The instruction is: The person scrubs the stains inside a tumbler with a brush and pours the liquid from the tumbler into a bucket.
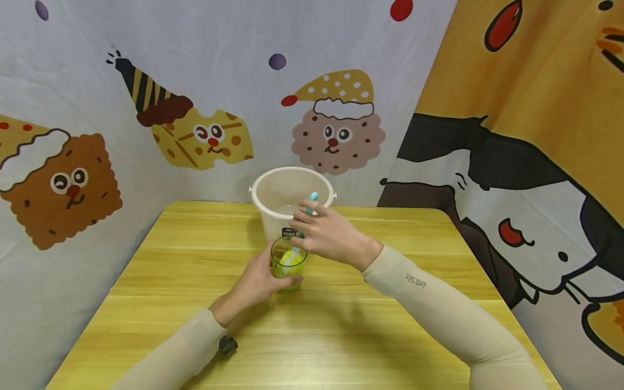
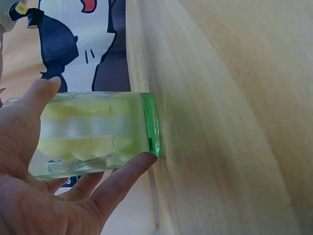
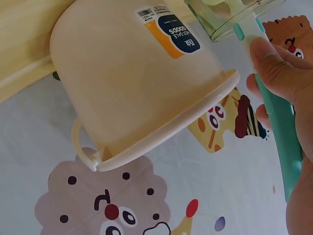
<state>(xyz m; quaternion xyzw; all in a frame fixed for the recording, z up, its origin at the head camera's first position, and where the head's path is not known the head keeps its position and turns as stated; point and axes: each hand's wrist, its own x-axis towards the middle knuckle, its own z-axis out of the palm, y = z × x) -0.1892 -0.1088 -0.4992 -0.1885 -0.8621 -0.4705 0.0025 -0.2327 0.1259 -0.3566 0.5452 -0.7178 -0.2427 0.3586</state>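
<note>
My left hand (image 1: 255, 279) holds a clear green-tinted drinking glass (image 2: 152, 125), thumb on one side and fingers on the other. The glass stands upright with its base at the wooden tabletop. A yellow-and-white sponge head (image 1: 292, 260) fills much of its inside. It belongs to a cup brush with a teal handle (image 3: 281, 137) and a white neck. My right hand (image 1: 333, 235) grips that handle above the rim, its thumb pressed along the neck in the right wrist view. The handle's tip sticks up past the fingers in the head view.
A cream bucket (image 1: 269, 219) with a label on its front stands just behind the glass, near the table's back edge. The wooden table (image 1: 195, 249) meets a cartoon-printed cloth (image 1: 219, 43) at the back. A small black object (image 1: 227, 345) shows beside the left forearm.
</note>
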